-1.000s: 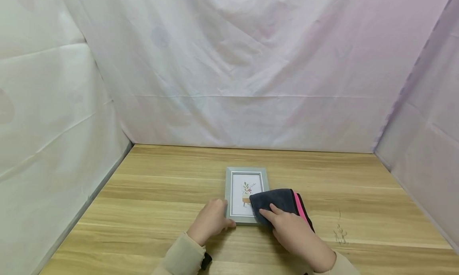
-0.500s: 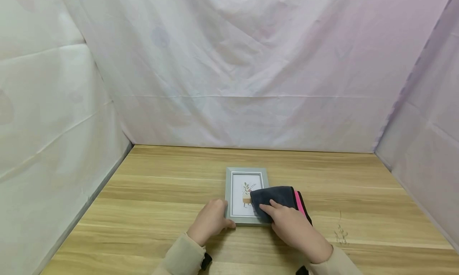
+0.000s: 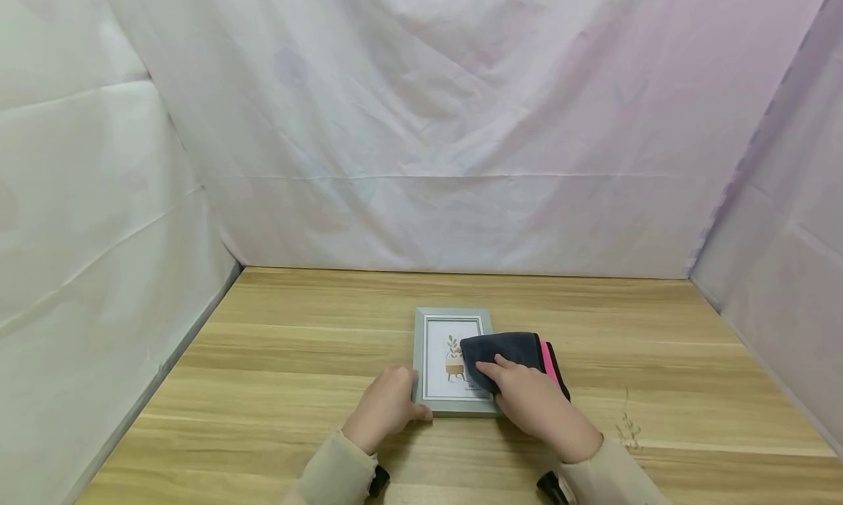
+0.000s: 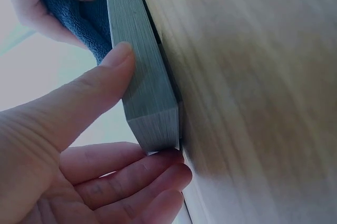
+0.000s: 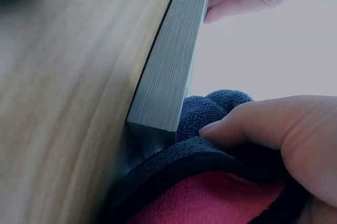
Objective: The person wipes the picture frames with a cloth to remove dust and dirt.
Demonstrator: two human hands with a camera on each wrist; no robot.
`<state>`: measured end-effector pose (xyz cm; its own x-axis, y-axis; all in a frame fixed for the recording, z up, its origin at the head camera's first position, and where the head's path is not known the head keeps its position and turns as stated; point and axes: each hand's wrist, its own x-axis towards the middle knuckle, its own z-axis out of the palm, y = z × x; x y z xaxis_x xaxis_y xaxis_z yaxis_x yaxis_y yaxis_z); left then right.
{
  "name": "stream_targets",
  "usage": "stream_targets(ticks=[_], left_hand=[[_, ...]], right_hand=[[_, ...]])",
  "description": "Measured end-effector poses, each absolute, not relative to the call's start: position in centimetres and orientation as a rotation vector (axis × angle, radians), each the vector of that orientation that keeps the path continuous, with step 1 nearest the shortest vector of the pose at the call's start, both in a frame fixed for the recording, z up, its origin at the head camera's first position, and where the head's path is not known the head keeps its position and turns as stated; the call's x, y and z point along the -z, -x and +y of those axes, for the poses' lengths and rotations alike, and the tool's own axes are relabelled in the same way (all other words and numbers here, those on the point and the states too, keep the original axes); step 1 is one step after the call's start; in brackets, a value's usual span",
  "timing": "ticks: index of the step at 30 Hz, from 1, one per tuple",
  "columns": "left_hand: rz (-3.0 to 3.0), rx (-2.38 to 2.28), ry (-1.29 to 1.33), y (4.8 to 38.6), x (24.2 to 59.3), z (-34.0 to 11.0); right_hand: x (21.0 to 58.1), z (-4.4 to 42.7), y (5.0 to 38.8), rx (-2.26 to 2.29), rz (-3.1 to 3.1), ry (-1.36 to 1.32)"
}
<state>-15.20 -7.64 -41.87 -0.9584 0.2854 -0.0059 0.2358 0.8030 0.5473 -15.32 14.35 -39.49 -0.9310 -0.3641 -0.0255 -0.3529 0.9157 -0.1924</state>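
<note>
A grey picture frame [image 3: 454,407] lies flat on the table, with a print of a potted plant behind its front. My left hand [image 3: 385,401] grips its near left corner; in the left wrist view the thumb [image 4: 108,74] presses the near side and the fingers are bent against the left side. Under my right hand [image 3: 535,401] is a folded dark blue cloth [image 3: 503,346] with a pink, black-edged part, covering the right part of the frame. The right wrist view shows the right thumb [image 5: 247,124] bent over the cloth's fold; the other fingers are mostly hidden there.
The wood-grain table [image 3: 296,344] spreads out around the frame. Pale fabric [image 3: 421,124] hangs at the back and both sides. A small dark plant-like mark [image 3: 628,430] is on the tabletop to the right. Dark bands show by both cuffs.
My right hand has slid the cloth a little away from me along the frame's right side, uncovering more of its near right corner. The left hand and the frame stay put.
</note>
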Motion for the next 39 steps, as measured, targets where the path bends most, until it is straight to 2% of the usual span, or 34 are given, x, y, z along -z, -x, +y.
stream_targets(ticks=[39], left_hand=[[2.886,-0.852,-0.434,14.7,41.4,-7.7]], right_hand=[[39.6,14.4,20.0,0.235,2.992,0.569]])
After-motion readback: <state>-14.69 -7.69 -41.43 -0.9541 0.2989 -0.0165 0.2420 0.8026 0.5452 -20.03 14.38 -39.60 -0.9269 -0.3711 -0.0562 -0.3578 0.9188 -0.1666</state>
